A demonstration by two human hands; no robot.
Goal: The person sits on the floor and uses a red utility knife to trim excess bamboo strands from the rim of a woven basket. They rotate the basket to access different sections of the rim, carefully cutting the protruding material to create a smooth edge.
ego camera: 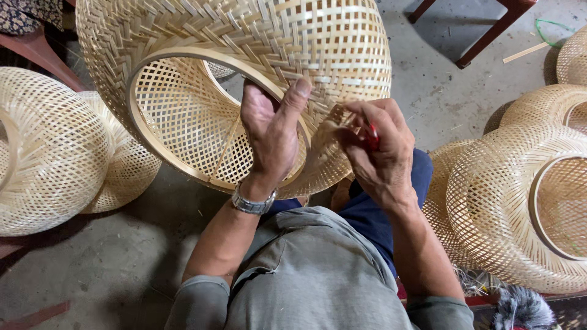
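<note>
Far left of frame: two finished woven bamboo shades (52,153) lie on the concrete floor (110,269), well apart from your work. Leave them there.

Centre, upper half: the woven bamboo lampshade (257,55) is tilted on your lap, its round hoop rim (142,131) facing you. Your left hand (269,137) is closed over the rim, thumb outside on the weave. Hold that grip firm so the rim does not turn.

Right of centre: your right hand (379,150) is pinched shut on a small red-handled tool (372,137), its tip hidden at the loose strip ends just beside the rim. Work close to the weave, tip pointed away from the left thumb.

Right edge: a stack of bamboo shades (520,208).
</note>
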